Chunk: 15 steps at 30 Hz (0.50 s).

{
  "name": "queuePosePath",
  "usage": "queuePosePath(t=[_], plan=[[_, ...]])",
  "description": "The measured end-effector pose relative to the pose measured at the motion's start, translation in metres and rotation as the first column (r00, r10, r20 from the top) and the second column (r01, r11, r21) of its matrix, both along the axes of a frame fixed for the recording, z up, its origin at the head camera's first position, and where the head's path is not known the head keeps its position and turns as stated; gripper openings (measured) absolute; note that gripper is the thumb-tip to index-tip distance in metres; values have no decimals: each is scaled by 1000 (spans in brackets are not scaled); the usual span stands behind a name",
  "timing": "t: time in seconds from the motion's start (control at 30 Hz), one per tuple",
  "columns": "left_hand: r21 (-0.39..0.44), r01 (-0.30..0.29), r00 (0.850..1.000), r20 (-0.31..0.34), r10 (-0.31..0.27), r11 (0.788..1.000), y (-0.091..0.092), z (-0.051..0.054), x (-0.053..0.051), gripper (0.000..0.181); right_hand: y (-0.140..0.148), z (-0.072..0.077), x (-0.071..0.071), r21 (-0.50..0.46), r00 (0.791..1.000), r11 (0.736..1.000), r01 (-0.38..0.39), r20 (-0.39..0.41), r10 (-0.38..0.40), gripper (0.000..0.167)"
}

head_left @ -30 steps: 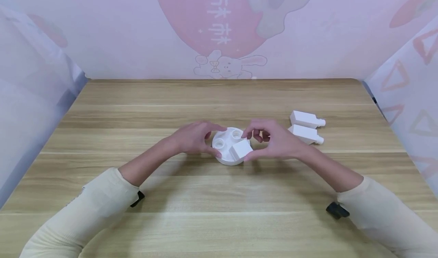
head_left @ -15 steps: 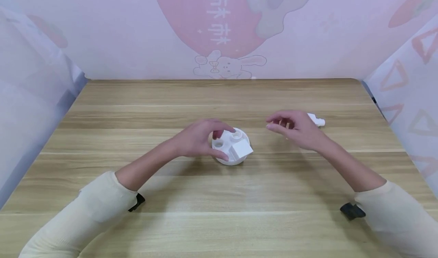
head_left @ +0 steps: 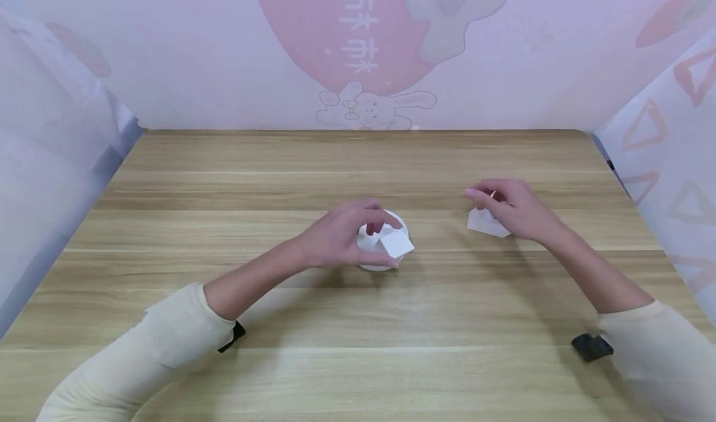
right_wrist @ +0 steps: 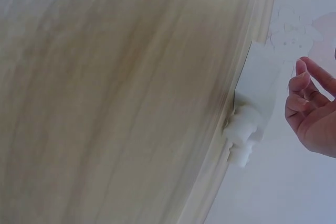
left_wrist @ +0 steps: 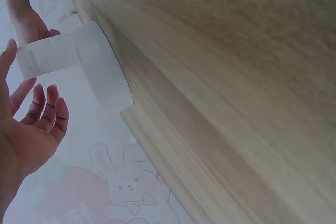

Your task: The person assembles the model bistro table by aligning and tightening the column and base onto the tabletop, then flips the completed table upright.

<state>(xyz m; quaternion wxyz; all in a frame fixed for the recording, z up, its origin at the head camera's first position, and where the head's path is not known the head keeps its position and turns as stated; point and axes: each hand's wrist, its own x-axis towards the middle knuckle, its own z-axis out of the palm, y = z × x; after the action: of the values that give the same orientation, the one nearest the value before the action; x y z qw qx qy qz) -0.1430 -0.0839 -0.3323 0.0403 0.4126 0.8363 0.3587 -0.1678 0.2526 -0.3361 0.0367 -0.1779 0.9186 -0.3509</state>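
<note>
My half-closed left grip (head_left: 344, 235) straddles the standing block (head_left: 397, 244) on the disc (left_wrist: 105, 74); whether it pinches, I can't tell. My right grip (head_left: 514, 207), loosely curled, empty, should meet the loose block (head_left: 485, 224) below squarely.

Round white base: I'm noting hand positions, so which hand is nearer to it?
Left. The left hand is over the round white base; the right hand is off to its right, above loose white pieces.

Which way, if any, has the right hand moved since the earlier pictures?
Yes: in the head view, the right hand has moved rightward, farther from the rabbit drawing.
</note>
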Motion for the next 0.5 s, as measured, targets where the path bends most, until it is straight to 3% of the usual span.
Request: queuePosePath(t=[0.2,0.37,0.5], plan=[[-7,10,1000,22,-10,1000,-1,3,2,39,8,-1,-1,21,1000,1000,16,7,-16,28],[-58,5,999,47,-3,998,-11,8,4,41,14,-2,0,54,1000,998,-19,-18,20,21],[-94,1,997,72,6,996,-20,11,5,42,17,-2,1,116,999,993,-31,-29,35,25]])
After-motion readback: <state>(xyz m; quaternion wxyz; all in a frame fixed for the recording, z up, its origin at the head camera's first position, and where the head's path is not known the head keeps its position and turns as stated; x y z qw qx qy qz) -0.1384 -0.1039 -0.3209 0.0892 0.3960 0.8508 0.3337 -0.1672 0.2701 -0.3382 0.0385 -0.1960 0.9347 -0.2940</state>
